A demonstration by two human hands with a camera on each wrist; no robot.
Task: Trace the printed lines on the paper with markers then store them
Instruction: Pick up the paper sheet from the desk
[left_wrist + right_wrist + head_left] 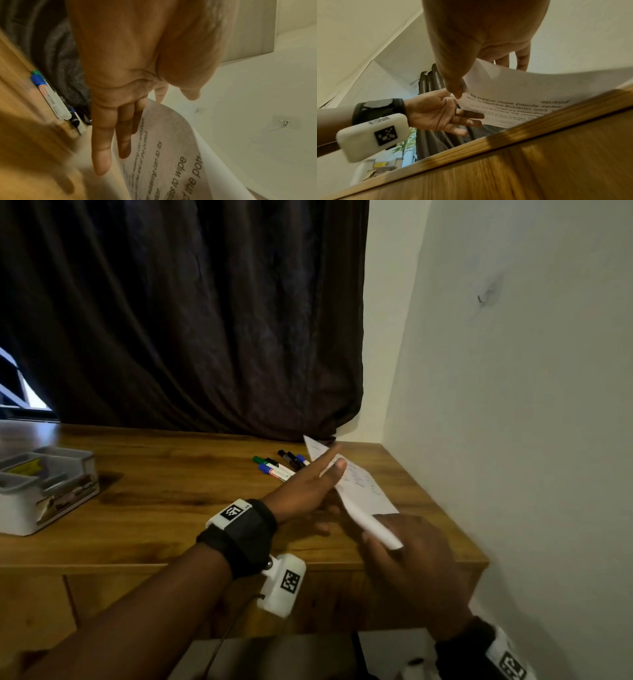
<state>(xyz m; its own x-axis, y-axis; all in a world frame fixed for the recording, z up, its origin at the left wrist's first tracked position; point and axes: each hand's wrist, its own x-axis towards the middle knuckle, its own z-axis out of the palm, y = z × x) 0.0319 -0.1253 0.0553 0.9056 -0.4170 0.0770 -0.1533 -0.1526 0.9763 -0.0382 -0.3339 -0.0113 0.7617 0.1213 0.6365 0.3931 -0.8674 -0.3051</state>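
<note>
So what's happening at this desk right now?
A person is holding a printed paper above the corner of a wooden desk. The right hand pinches its near edge, while the left hand lies with straight fingers against its side. A few markers lie capped on the desk behind, untouched, and a grey organiser sits at far left. No tracing has begun.

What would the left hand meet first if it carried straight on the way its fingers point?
The left hand already touches the paper; beyond it, probably the white wall, though depth is unclear.
</note>
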